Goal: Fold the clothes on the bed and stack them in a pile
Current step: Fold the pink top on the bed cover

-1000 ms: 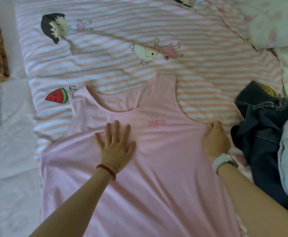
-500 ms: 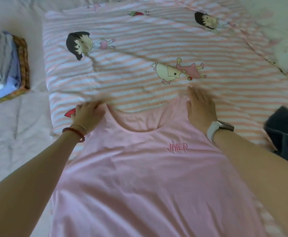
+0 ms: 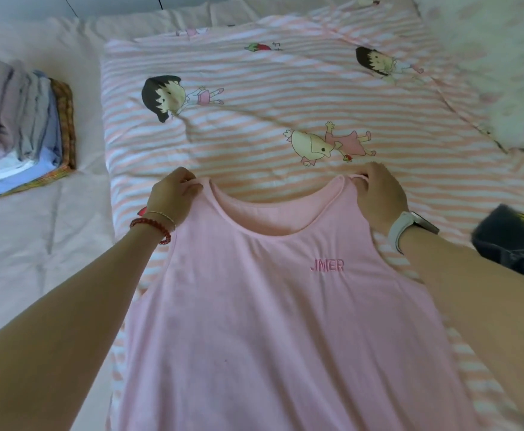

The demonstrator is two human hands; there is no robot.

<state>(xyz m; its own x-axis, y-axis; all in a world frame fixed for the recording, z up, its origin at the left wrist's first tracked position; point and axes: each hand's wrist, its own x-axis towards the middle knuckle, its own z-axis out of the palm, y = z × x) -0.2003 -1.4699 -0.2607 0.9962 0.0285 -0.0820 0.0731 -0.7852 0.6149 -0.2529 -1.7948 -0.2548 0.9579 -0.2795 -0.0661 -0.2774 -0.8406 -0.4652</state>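
Left hand (image 3: pixel 173 194) and right hand (image 3: pixel 378 194) pinched pink tank top (image 3: pixel 285 306) shoulder straps, grip clamped, likely squaring it flat on bed (image 3: pixel 37 244) for folding.

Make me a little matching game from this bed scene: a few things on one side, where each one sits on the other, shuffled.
Things:
1. pink tank top
2. folded pile
3. dark jeans
4. white watch

Places:
A. right edge of the bed
B. right wrist
C. left edge of the bed
D. gripped by both hands at the straps

Pairs: 1-D, 2-C, 3-A, 4-B
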